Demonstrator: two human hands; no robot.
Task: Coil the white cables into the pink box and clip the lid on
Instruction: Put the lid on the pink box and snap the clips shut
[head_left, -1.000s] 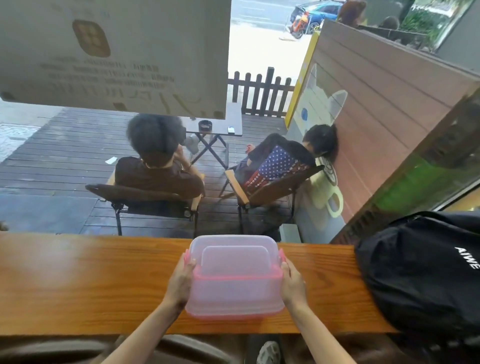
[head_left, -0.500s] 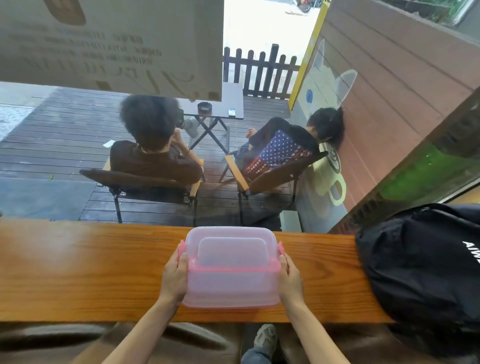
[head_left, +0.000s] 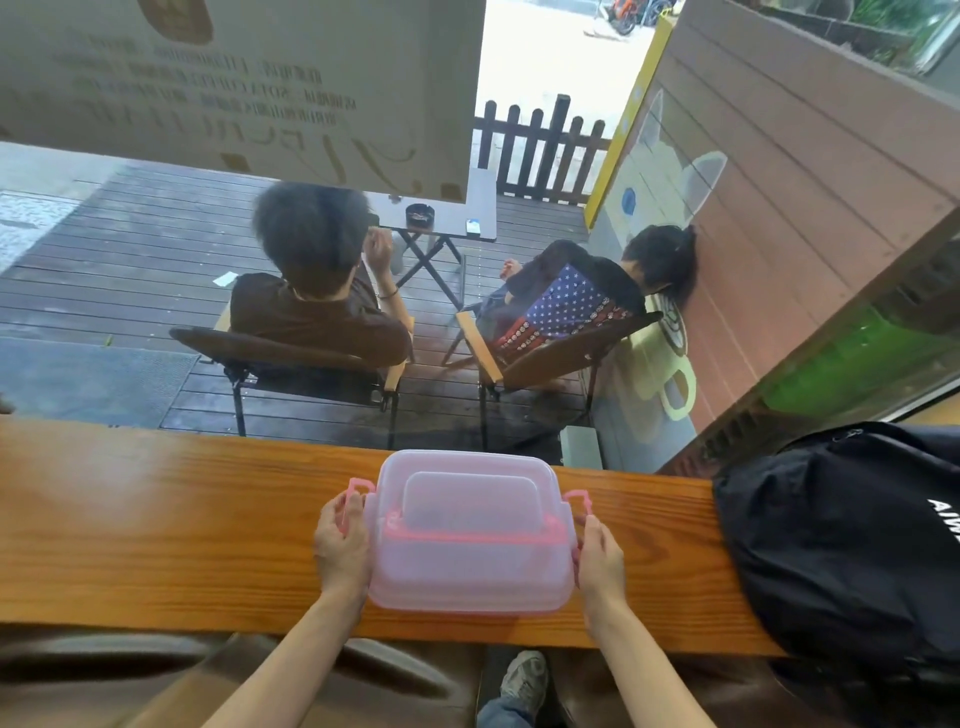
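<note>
Counter (head_left: 156, 530): long wooden top, with lots of bare wood to the left of the box.
Black bag (head_left: 852, 540): sits on the counter to the right of the box, a strip of bare wood between them.
Pink box (head_left: 470, 566): on the counter, its near side close to the counter's front edge. Cables inside: cannot tell.
Lid (head_left: 467, 493): lies on top of the box.
Clips (head_left: 579, 500): both pink side clips stick up and out, not snapped down.
Left hand (head_left: 343, 551): flat against the box's left side, fingers touching the left clip.
Right hand (head_left: 600, 558): pressed on the box's right side, just below the right clip.
</note>
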